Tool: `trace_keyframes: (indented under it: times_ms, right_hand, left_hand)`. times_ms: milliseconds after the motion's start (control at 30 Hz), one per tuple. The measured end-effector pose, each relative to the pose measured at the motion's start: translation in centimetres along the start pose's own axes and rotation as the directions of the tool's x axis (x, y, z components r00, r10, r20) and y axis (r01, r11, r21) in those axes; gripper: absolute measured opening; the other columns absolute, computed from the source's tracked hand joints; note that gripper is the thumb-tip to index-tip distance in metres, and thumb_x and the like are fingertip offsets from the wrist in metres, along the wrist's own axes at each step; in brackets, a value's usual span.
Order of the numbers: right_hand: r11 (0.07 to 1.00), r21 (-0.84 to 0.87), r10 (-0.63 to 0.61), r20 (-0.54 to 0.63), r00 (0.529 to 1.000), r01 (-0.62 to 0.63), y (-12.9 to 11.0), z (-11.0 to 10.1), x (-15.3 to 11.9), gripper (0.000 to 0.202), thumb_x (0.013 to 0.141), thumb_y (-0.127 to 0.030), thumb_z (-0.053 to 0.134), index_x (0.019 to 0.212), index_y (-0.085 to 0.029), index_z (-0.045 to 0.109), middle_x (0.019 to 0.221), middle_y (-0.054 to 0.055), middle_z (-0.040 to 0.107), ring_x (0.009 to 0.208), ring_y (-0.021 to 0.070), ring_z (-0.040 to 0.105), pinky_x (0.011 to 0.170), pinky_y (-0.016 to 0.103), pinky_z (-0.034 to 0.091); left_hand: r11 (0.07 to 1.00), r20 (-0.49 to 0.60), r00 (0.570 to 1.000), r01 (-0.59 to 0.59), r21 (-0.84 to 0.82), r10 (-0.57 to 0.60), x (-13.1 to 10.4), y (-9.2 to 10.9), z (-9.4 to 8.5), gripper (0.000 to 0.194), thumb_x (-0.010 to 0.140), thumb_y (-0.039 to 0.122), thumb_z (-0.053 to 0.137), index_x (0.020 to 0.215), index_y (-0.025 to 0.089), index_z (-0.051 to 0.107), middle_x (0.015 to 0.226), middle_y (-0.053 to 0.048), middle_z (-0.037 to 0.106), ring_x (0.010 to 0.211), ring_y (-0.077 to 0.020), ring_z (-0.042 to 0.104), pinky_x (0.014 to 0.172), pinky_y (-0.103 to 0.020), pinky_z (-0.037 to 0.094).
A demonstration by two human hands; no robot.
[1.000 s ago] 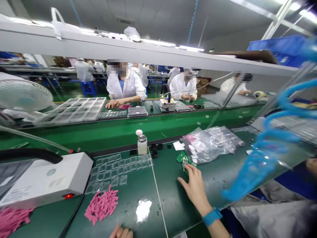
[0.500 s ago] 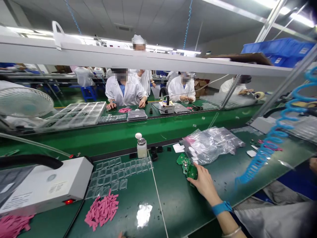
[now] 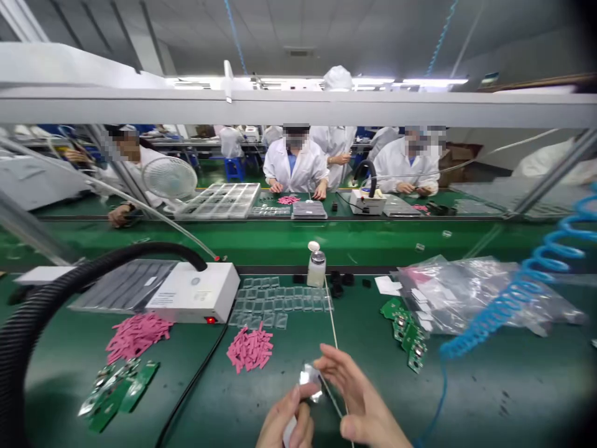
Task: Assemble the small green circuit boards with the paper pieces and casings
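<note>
My left hand (image 3: pixel 291 420) is closed at the bottom middle, with a small whitish piece (image 3: pixel 290 432) showing between its fingers; the kind cannot be made out. Close beside it on the right, my right hand (image 3: pixel 361 398) has its thumb and fingers spread, with nothing seen in them. A thin pale line (image 3: pixel 332 317) on the bench runs down between the hands. Beyond them lie a heap of pink strips (image 3: pixel 250 348) and rows of clear square pieces (image 3: pixel 268 305). Green circuit boards (image 3: pixel 409 335) rest to the right, and more circuit boards (image 3: pixel 112 392) lie at the left.
A white machine (image 3: pixel 198 295) with a black hose (image 3: pixel 93 264) stands left, near another pink heap (image 3: pixel 138 336). A pump bottle (image 3: pixel 316 269) is at the back edge. Clear plastic bags (image 3: pixel 471 292) and a blue coiled hose (image 3: pixel 508 298) occupy the right. Co-workers sit opposite.
My view has turned left. My right hand has left the circuit boards and come back to the middle, near my left hand, which is now well in view.
</note>
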State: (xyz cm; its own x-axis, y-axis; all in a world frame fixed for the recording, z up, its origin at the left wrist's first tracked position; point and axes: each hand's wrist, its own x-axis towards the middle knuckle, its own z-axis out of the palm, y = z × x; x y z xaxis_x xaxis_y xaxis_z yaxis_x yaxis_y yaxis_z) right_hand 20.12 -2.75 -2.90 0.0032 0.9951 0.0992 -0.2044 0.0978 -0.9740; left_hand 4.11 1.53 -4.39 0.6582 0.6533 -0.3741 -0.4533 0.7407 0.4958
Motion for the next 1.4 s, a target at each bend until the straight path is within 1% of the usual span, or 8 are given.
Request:
trace_keyframes:
  times_ms: [133,267,500,767,867,967,1200,1400]
  right_hand:
    - [0.992,0.115,0.04,0.043,0.998,-0.044,1.6,4.0,1.0,0.095,0.052,-0.081,0.063,0.128,-0.025,0.049,0.12,0.013,0.059,0.117,0.0303,0.053,0.102,0.042,0.037]
    - [0.989,0.141,0.048,0.023,0.999,-0.051,2.7,5.2,1.2,0.079,0.061,-0.077,0.061,0.119,-0.024,0.056,0.116,0.013,0.063,0.114,0.0295,0.057,0.098,0.041,0.041]
    - [0.87,-0.489,-0.141,-0.119,0.983,0.066,3.3,4.5,0.9,0.032,0.073,-0.042,0.07,0.1,-0.024,0.067,0.091,0.005,0.068,0.074,0.0193,0.064,0.07,0.027,0.053]
    - [0.707,-0.703,-0.247,-0.146,0.958,0.075,3.9,4.7,0.8,0.032,0.082,-0.052,0.059,0.094,-0.024,0.069,0.077,0.004,0.068,0.063,0.0196,0.062,0.06,0.028,0.051]
    - [0.737,-0.674,-0.229,-0.177,0.957,0.052,4.4,5.1,0.6,0.04,0.081,-0.059,0.056,0.093,-0.024,0.069,0.071,0.003,0.067,0.056,0.0178,0.06,0.056,0.026,0.051]
    - [0.71,-0.694,-0.255,-0.095,0.962,0.12,5.3,5.9,0.2,0.041,0.081,-0.06,0.056,0.092,-0.025,0.071,0.064,0.002,0.065,0.052,0.0173,0.058,0.054,0.026,0.05]
    - [0.606,-0.781,-0.235,0.008,0.972,0.153,6.4,6.6,0.0,0.039,0.081,-0.059,0.055,0.091,-0.024,0.07,0.063,0.002,0.063,0.054,0.0185,0.058,0.054,0.027,0.046]
    - [0.619,-0.777,-0.214,-0.031,0.976,0.111,6.3,6.4,0.2,0.038,0.079,-0.058,0.058,0.087,-0.023,0.069,0.059,0.001,0.059,0.049,0.0176,0.054,0.049,0.027,0.041]
  left_hand:
    - [0.998,0.003,0.998,-0.065,-0.022,0.065,-0.7,0.8,-0.3,0.033,0.068,0.044,0.074,0.063,0.014,0.06,0.035,0.011,0.025,0.033,-0.0007,0.016,0.034,-0.012,0.018]
    - [0.991,-0.197,0.972,-0.135,-0.008,0.131,-1.3,1.3,-1.5,0.041,0.057,0.047,0.08,0.061,0.017,0.053,0.035,0.013,0.026,0.032,0.0,0.014,0.031,-0.011,0.016]
    - [0.918,-0.476,0.789,-0.291,0.268,0.389,-2.0,2.2,-1.9,0.043,0.057,0.044,0.081,0.057,0.018,0.047,0.036,0.013,0.03,0.031,0.0,0.02,0.031,-0.012,0.015]
    - [0.925,-0.5,0.786,-0.366,0.098,0.364,-2.0,2.1,-0.9,0.037,0.071,0.049,0.068,0.061,0.015,0.06,0.036,0.007,0.042,0.03,-0.0045,0.034,0.03,-0.016,0.028]
    - [0.915,-0.59,0.757,-0.396,-0.074,0.28,-2.0,2.7,-0.3,0.026,0.086,0.034,0.054,0.083,0.014,0.069,0.063,-0.004,0.068,0.06,-0.014,0.065,0.058,-0.023,0.054]
    - [0.903,-0.646,0.718,-0.417,-0.102,0.259,-1.8,3.1,0.6,0.031,0.092,0.026,0.042,0.092,0.013,0.071,0.099,-0.014,0.072,0.093,-0.0223,0.068,0.083,-0.034,0.054]
    - [0.882,-0.618,0.747,-0.436,-0.179,0.244,-1.6,3.3,2.1,0.046,0.094,0.035,0.033,0.092,0.009,0.072,0.109,-0.019,0.07,0.104,-0.0278,0.064,0.092,-0.042,0.051]
    - [0.879,-0.553,0.803,-0.411,-0.241,0.223,-1.5,2.7,1.1,0.036,0.092,0.028,0.041,0.094,0.009,0.071,0.104,-0.018,0.072,0.102,-0.0278,0.065,0.091,-0.042,0.052]
